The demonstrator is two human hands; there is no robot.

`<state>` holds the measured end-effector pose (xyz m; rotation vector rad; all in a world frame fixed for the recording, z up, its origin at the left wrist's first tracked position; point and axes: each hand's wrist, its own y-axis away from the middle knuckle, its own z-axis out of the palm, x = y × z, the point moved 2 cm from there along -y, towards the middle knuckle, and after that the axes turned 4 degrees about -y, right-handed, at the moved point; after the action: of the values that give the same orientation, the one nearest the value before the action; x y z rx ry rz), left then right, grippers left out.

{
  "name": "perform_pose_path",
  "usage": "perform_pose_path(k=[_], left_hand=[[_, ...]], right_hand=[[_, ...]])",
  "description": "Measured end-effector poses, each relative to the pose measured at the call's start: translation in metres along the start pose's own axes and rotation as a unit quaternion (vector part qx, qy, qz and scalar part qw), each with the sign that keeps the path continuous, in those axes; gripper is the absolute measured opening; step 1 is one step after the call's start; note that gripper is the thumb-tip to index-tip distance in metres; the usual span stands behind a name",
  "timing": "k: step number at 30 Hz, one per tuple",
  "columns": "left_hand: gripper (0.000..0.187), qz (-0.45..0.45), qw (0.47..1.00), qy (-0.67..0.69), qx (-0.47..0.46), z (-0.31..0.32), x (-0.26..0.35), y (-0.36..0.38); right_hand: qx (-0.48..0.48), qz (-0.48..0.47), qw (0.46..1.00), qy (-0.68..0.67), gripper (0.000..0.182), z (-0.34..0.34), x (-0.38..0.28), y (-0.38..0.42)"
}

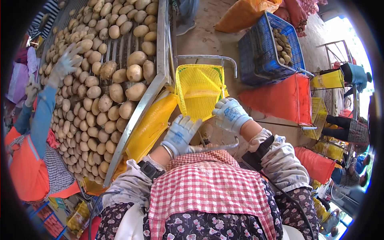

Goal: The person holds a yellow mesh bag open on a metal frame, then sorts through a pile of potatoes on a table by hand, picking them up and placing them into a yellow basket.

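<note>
A yellow mesh bag (199, 90) hangs by its far edge from a metal bar (206, 57), with its mouth spread wide. My left hand (181, 134), in a pale blue-white glove, has its fingers stretched out against the near edge of the bag. Its thumb is mostly hidden. On the other side, my right hand (231, 115), gloved alike, bends its fingers over the bag's right edge. A curved metal bar (218, 147) lies between my wrists and the apron (212, 180).
Potatoes (93, 92) cover a slatted metal table (136, 124) on the left, where a co-worker's gloved hand (66, 66) reaches over them. To the right stand a blue crate (256, 60) holding potatoes and a red bag (280, 98). Another yellow bag (150, 124) hangs along the table edge.
</note>
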<state>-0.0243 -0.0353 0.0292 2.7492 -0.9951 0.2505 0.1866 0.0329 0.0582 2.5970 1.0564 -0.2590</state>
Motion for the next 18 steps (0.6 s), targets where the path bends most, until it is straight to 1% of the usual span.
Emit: perform_pose_path(k=[1, 2, 3, 4, 5, 6, 7, 8, 9, 10, 11, 13, 14, 15, 17, 18], left_hand=[[0.097, 0.010, 0.999, 0.030, 0.017, -0.003, -0.007, -0.007], [0.083, -0.009, 0.999, -0.003, 0.035, -0.014, -0.016, -0.016], [0.083, -0.011, 0.999, -0.005, 0.039, -0.022, -0.026, -0.027], [0.075, -0.036, 0.998, -0.032, -0.027, -0.026, -0.038, -0.038], [0.066, -0.062, 0.992, -0.058, -0.093, -0.027, -0.047, -0.043], [0.050, -0.063, 0.993, -0.072, -0.070, -0.028, -0.054, -0.045], [0.050, -0.067, 0.993, -0.073, -0.066, -0.025, -0.058, -0.047], [0.047, -0.109, 0.994, -0.006, 0.019, -0.023, -0.063, -0.050], [0.044, -0.147, 0.982, 0.061, 0.101, -0.020, -0.067, -0.050], [0.041, -0.166, 0.972, 0.102, 0.133, -0.014, -0.070, -0.054], [0.041, -0.167, 0.972, 0.100, 0.132, -0.010, -0.070, -0.062], [0.048, -0.187, 0.920, 0.180, 0.292, -0.012, -0.068, -0.078], [0.060, -0.191, 0.920, 0.187, 0.285, -0.015, -0.065, -0.087], [0.060, -0.193, 0.920, 0.186, 0.286, -0.009, -0.066, -0.100], [0.070, -0.285, 0.850, 0.231, 0.379, -0.004, -0.070, -0.123], [0.074, -0.318, 0.842, 0.269, 0.342, -0.005, -0.069, -0.131]], right_hand=[[0.003, 0.002, 1.000, 0.003, 0.013, 0.003, 0.001, -0.001], [0.031, 0.002, 1.000, -0.001, 0.013, 0.008, 0.004, -0.003], [0.060, 0.000, 0.998, -0.005, 0.013, 0.011, 0.006, -0.006], [0.061, -0.003, 0.998, -0.003, 0.013, 0.013, 0.007, -0.007], [0.087, 0.002, 0.996, 0.022, 0.012, 0.015, 0.007, -0.005], [0.112, 0.006, 0.993, 0.048, 0.012, 0.015, 0.009, -0.003], [0.114, 0.002, 0.992, 0.051, 0.012, 0.017, 0.013, -0.003], [0.107, 0.023, 0.993, 0.040, 0.012, 0.019, 0.018, -0.002], [0.099, 0.046, 0.994, 0.027, 0.012, 0.023, 0.022, 0.000], [0.115, 0.037, 0.992, 0.019, 0.012, 0.025, 0.026, 0.002], [0.116, 0.037, 0.992, 0.017, 0.012, 0.026, 0.028, 0.004], [0.160, 0.020, 0.987, 0.007, 0.012, 0.025, 0.031, 0.004], [0.160, 0.017, 0.987, 0.007, 0.012, 0.025, 0.033, 0.004], [0.165, 0.017, 0.986, -0.007, 0.012, 0.026, 0.036, 0.005], [0.170, 0.017, 0.985, -0.024, 0.013, 0.027, 0.042, 0.007], [0.169, 0.030, 0.984, -0.045, 0.013, 0.026, 0.045, 0.007]])
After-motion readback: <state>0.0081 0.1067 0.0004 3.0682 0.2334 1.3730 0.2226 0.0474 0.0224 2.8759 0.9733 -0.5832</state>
